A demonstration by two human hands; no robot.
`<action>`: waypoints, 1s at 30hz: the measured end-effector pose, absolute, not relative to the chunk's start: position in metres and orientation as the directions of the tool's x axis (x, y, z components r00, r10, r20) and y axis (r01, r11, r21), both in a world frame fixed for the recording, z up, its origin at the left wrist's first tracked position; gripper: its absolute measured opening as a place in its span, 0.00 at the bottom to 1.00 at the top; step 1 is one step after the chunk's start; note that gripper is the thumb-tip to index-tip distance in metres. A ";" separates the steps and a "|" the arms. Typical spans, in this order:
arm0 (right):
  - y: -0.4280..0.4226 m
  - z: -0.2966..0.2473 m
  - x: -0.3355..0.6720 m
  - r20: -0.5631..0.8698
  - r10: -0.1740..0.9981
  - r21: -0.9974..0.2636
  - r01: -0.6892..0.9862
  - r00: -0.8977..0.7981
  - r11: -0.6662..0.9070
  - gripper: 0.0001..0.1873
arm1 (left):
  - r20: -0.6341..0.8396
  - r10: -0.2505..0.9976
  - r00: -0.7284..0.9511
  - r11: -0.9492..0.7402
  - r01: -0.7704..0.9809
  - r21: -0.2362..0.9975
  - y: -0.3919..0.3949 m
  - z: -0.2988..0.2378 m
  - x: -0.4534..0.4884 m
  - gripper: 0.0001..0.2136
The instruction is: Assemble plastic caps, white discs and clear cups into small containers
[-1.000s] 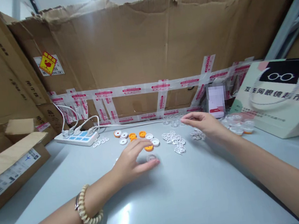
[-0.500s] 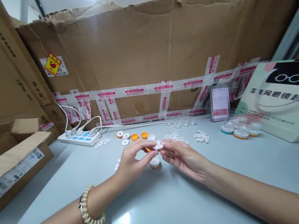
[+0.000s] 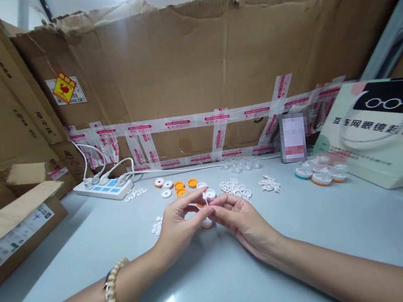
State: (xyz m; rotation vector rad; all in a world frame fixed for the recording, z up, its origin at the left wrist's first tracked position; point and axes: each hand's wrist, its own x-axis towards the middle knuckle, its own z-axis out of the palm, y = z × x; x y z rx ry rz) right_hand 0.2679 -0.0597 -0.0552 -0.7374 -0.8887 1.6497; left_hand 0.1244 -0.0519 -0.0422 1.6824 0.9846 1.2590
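My left hand [image 3: 182, 220] pinches a small white plastic part [image 3: 205, 198] between thumb and fingers, the part turned nearly edge-on. My right hand [image 3: 243, 221] meets it from the other side, its fingertips closed on the part's lower end. Right below the hands, a white-and-orange round piece [image 3: 207, 224] on the table is partly hidden by my fingers. Just beyond are orange round caps [image 3: 179, 185] and white round pieces [image 3: 166, 193]. Small white pieces [image 3: 156, 227] lie beside my left hand. Behind my right hand spreads a pile of flat white openwork parts [image 3: 234, 188].
A power strip [image 3: 103, 188] with plugs stands at the back left, near an open cardboard box [image 3: 22, 222]. Clear domes [image 3: 241, 164] line the back. Dome-topped pieces [image 3: 321, 177], a blurred phone [image 3: 294, 137] and a paper bag [image 3: 376, 137] are at the right.
The white part has turned from lying flat to nearly edge-on between my fingers. My right hand has shifted lower, its fingers more curled in. The view has moved slightly to the right.
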 end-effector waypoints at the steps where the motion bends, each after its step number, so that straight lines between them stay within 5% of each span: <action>1: -0.060 -0.055 0.267 -0.020 0.972 -0.869 -0.477 -0.234 -0.133 0.13 | 0.343 0.919 0.196 -0.370 0.123 0.921 -0.052 -0.042 0.125 0.17; 7: -0.033 -0.034 0.303 0.121 0.973 -0.992 -0.050 -0.195 0.114 0.15 | 0.354 0.923 0.153 -0.377 0.160 0.912 -0.047 -0.040 0.118 0.16; 13: 0.012 -0.038 0.384 0.085 0.992 -0.786 0.606 -0.092 0.124 0.10 | 0.401 0.902 0.159 -0.428 0.207 0.880 -0.045 -0.038 0.113 0.16; 30: 0.022 -0.056 0.386 0.009 0.992 -0.699 0.709 -0.128 0.098 0.06 | 0.453 0.875 0.170 -0.481 0.199 0.854 -0.047 -0.038 0.113 0.22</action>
